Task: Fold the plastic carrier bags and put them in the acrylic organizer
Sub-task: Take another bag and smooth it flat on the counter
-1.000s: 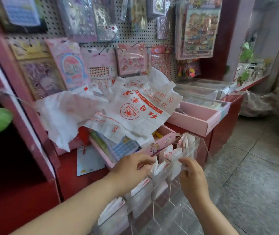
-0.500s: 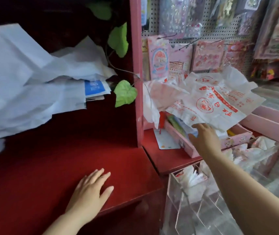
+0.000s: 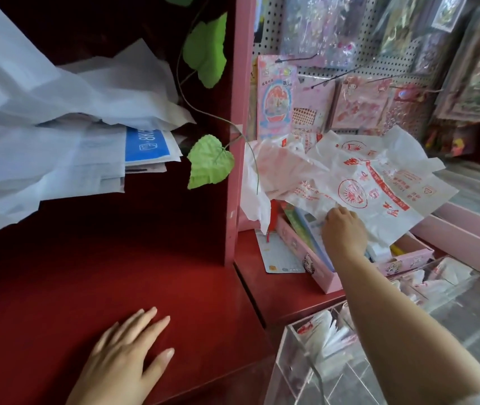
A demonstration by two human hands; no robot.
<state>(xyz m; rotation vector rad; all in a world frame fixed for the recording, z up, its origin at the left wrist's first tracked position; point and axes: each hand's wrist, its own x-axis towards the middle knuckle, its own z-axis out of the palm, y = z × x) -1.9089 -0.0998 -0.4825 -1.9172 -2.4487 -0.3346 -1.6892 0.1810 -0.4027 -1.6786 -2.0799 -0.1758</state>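
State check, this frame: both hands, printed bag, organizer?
printed carrier bag: unfolded, crumpled, draped over the pink tray.
right hand: at that bag's lower edge, grip unclear.
left hand: open, flat on the red shelf.
acrylic organizer: open-topped, folded bags standing in some compartments.

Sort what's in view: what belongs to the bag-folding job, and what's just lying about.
Job: printed carrier bags; acrylic organizer with folded bags; right hand at a bag's edge.
Lying about: sticker packs; green leaves; white sheets; pink tray; left hand flat on the red shelf.
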